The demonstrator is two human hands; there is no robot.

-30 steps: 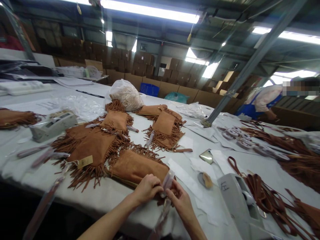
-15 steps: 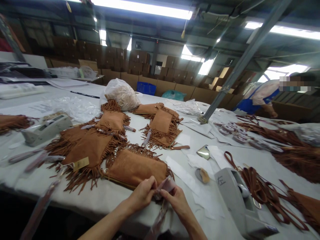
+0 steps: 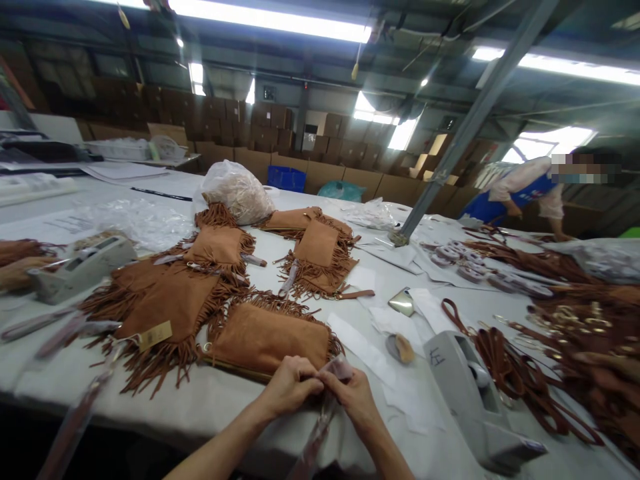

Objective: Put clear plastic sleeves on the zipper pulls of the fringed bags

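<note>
At the table's front edge, my left hand (image 3: pixel 295 383) is closed in a pinch, with its fingertips meeting those of my right hand. My right hand (image 3: pixel 353 393) pinches a thin, pale piece of wrapping (image 3: pixel 337 367). Between them hangs a brown strap in clear wrapping (image 3: pixel 316 437), its lower end dropping past the table edge; its upper end is hidden by my fingers. Just beyond my hands lies a tan suede fringed bag (image 3: pixel 270 337), flat, with a zip along its near edge. White paper sheets (image 3: pixel 360 347) lie to the right.
More fringed bags (image 3: pixel 170 297) with wrapped straps lie left and behind. Grey tape dispensers stand at right (image 3: pixel 465 393) and left (image 3: pixel 85 267). Bare brown straps (image 3: pixel 505 367) lie at the right. A metal post (image 3: pixel 450 160) rises from the table; a co-worker (image 3: pixel 525 190) leans over beyond it.
My left fingers have closed in against my right fingertips. The view has turned slightly, bringing more of the brown pile with gold clasps into sight. The co-worker's arms have moved.
</note>
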